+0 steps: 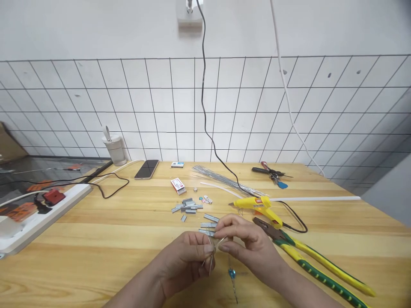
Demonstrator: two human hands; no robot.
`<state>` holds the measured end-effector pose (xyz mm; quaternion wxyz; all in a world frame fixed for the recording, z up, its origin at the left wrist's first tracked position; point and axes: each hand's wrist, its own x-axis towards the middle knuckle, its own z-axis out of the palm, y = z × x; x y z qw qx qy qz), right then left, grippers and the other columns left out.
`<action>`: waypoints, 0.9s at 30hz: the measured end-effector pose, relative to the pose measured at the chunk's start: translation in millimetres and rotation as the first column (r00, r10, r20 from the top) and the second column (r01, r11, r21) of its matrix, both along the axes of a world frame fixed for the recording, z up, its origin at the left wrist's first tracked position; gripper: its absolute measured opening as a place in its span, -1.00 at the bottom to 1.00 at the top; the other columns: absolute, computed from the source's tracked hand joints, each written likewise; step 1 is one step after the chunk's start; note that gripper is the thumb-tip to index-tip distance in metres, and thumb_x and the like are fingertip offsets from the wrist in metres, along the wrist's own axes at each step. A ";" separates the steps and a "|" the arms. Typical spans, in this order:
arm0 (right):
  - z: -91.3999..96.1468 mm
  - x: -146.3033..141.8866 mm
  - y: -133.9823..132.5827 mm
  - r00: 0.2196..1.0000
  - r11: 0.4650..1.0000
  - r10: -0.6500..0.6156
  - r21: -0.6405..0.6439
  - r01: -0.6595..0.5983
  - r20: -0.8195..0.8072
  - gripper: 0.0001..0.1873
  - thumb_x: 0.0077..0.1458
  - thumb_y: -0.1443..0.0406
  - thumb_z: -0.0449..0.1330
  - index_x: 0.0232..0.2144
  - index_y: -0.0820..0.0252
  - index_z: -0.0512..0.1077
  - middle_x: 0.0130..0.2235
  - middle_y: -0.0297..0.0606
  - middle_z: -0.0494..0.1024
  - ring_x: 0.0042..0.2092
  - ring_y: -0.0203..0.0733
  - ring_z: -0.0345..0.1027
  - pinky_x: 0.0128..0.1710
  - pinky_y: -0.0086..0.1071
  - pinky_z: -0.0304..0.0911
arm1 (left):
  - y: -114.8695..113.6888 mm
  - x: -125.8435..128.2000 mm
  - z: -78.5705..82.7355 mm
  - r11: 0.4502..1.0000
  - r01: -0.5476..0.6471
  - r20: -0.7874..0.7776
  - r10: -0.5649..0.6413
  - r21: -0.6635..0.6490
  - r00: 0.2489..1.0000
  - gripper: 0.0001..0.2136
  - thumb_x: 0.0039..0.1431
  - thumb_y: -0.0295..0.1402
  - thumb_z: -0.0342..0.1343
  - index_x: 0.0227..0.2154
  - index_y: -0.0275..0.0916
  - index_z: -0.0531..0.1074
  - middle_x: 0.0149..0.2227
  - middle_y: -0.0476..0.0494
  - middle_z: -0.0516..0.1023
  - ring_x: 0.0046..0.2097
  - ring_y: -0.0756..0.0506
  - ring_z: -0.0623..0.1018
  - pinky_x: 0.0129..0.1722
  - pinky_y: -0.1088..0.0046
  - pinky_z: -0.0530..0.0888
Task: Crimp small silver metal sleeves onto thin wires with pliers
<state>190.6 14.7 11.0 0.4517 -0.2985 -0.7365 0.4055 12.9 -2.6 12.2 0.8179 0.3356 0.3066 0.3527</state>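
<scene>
My left hand (189, 254) pinches several thin silvery wires (211, 266) between thumb and fingers, with their ends spreading out in different directions. My right hand (248, 241) is close beside it, thumb and index finger closed on one wire end. How the wires join is hidden by my fingertips. Just below my right hand lies a small twisted wire piece with a blue bead (231, 273). Staple strips (209, 225) lie right behind my fingers, and a pile of more strips (189, 207) sits a little farther back.
Right of my hands are a yellow glue gun (260, 205) with a glue stick and green-yellow pliers (308, 256). Behind lie a wire bundle (224, 177), a small box (178, 185), a phone (147, 169) and keys (274, 175). A power strip (67, 205) runs along the left.
</scene>
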 end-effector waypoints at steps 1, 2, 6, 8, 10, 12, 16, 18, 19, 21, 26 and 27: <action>0.1 -0.3 -0.4 1.000 0.999 -0.010 0.038 0.009 0.008 -0.88 -0.02 0.25 0.21 -0.37 0.09 0.52 -0.36 -0.26 0.43 -0.30 -0.26 0.33 -0.33 -0.37 0.28 | -0.5 0.3 0.1 1.000 -0.001 -0.005 0.001 0.005 1.000 -0.76 -0.19 -0.33 0.28 -0.69 -0.34 0.35 -0.71 0.00 0.31 -0.62 0.10 0.25 -0.58 0.55 0.05; 0.4 -0.4 -0.8 1.000 0.997 -0.020 0.078 0.018 0.020 -0.89 -0.02 0.27 0.20 -0.38 0.09 0.51 -0.38 -0.27 0.42 -0.33 -0.28 0.33 -0.35 -0.38 0.27 | -0.9 0.6 0.1 1.000 -0.003 -0.011 0.003 0.013 1.000 -0.76 -0.19 -0.32 0.28 -0.69 -0.34 0.35 -0.71 0.00 0.31 -0.63 0.11 0.25 -0.58 0.55 0.05; 2.7 0.1 -2.3 0.995 0.977 -0.043 0.212 0.022 0.092 -0.89 0.04 0.31 0.15 -0.41 0.11 0.49 -0.44 -0.29 0.41 -0.39 -0.30 0.31 -0.41 -0.42 0.25 | -1.0 1.3 -0.9 0.999 -0.010 -0.041 0.012 0.045 0.999 -0.74 -0.21 -0.28 0.29 -0.68 -0.34 0.36 -0.71 0.00 0.32 -0.63 0.11 0.24 -0.58 0.54 0.05; 3.4 0.7 -2.8 0.990 0.965 -0.054 0.263 0.019 0.129 -0.89 0.05 0.31 0.13 -0.42 0.13 0.48 -0.47 -0.30 0.40 -0.39 -0.30 0.30 -0.42 -0.43 0.23 | -0.8 1.3 -1.5 0.997 -0.029 -0.067 0.034 0.069 0.997 -0.75 -0.22 -0.28 0.30 -0.65 -0.34 0.37 -0.69 0.01 0.33 -0.61 0.10 0.24 -0.57 0.54 0.06; 3.8 1.1 -3.1 0.984 0.954 -0.071 0.299 0.018 0.166 -0.88 0.06 0.32 0.12 -0.44 0.15 0.47 -0.49 -0.30 0.39 -0.41 -0.31 0.28 -0.42 -0.43 0.21 | -1.0 1.1 -1.3 0.991 -0.048 -0.113 0.063 0.126 0.992 -0.76 -0.20 -0.27 0.29 -0.63 -0.33 0.38 -0.69 0.01 0.34 -0.61 0.10 0.23 -0.56 0.54 0.06; 4.2 1.1 -3.5 0.975 0.948 -0.093 0.318 0.025 0.200 -0.86 0.07 0.33 0.10 -0.46 0.16 0.45 -0.51 -0.31 0.38 -0.42 -0.31 0.26 -0.42 -0.43 0.19 | -1.7 0.9 0.4 0.980 -0.062 -0.182 0.098 0.191 0.978 -0.77 -0.17 -0.27 0.26 -0.63 -0.32 0.37 -0.69 0.03 0.33 -0.60 0.10 0.22 -0.55 0.54 0.07; 4.2 -0.5 -5.0 0.961 0.947 -0.143 0.315 0.063 0.238 -0.82 0.09 0.32 0.07 -0.51 0.19 0.41 -0.53 -0.31 0.35 -0.44 -0.31 0.22 -0.45 -0.42 0.15 | -2.8 2.3 6.5 0.944 -0.098 -0.328 0.206 0.316 0.922 -0.78 -0.13 -0.27 0.23 -0.62 -0.32 0.36 -0.65 0.04 0.33 -0.55 0.07 0.23 -0.50 0.53 0.13; 2.4 -2.1 -6.2 0.953 0.954 -0.172 0.284 0.098 0.248 -0.79 0.09 0.30 0.07 -0.55 0.19 0.38 -0.55 -0.32 0.32 -0.46 -0.32 0.19 -0.48 -0.43 0.11 | -3.2 3.7 8.7 0.923 -0.111 -0.376 0.257 0.369 0.890 -0.78 -0.12 -0.26 0.21 -0.62 -0.31 0.35 -0.62 0.02 0.33 -0.52 0.05 0.24 -0.48 0.52 0.16; 1.0 -3.1 -6.8 0.950 0.958 -0.188 0.258 0.122 0.250 -0.78 0.09 0.28 0.07 -0.57 0.19 0.36 -0.56 -0.34 0.31 -0.48 -0.32 0.17 -0.49 -0.43 0.09 | -3.6 4.4 9.2 0.911 -0.117 -0.394 0.283 0.395 0.875 -0.78 -0.11 -0.25 0.20 -0.61 -0.30 0.34 -0.61 0.02 0.32 -0.51 0.04 0.24 -0.47 0.52 0.17; -2.5 -5.6 -7.9 0.943 0.968 -0.216 0.184 0.172 0.254 -0.76 0.08 0.24 0.08 -0.59 0.19 0.32 -0.57 -0.37 0.28 -0.50 -0.34 0.13 -0.52 -0.44 0.06 | -4.8 5.5 9.2 0.874 -0.119 -0.434 0.347 0.470 0.832 -0.79 -0.08 -0.24 0.17 -0.61 -0.27 0.32 -0.60 0.02 0.30 -0.50 0.01 0.24 -0.47 0.50 0.19; -5.8 -13.0 -9.6 0.950 0.960 -0.232 -0.105 0.258 0.211 -0.67 0.02 0.10 0.10 -0.62 0.19 0.27 -0.61 -0.43 0.17 -0.54 -0.35 0.02 -0.56 -0.45 -0.01 | -7.7 5.5 6.3 0.619 0.041 -0.502 0.595 0.785 0.628 -0.80 0.06 -0.34 0.03 -0.63 -0.22 0.27 -0.59 0.00 0.27 -0.48 -0.02 0.27 -0.45 0.47 0.20; -5.2 -14.3 -9.8 0.957 0.952 -0.222 -0.170 0.254 0.187 -0.66 0.00 0.08 0.10 -0.63 0.19 0.26 -0.62 -0.44 0.14 -0.54 -0.35 0.00 -0.56 -0.45 -0.02 | -7.6 5.0 5.2 0.553 0.089 -0.490 0.637 0.828 0.596 -0.80 0.08 -0.36 0.01 -0.63 -0.21 0.26 -0.58 -0.01 0.27 -0.47 -0.03 0.28 -0.44 0.47 0.20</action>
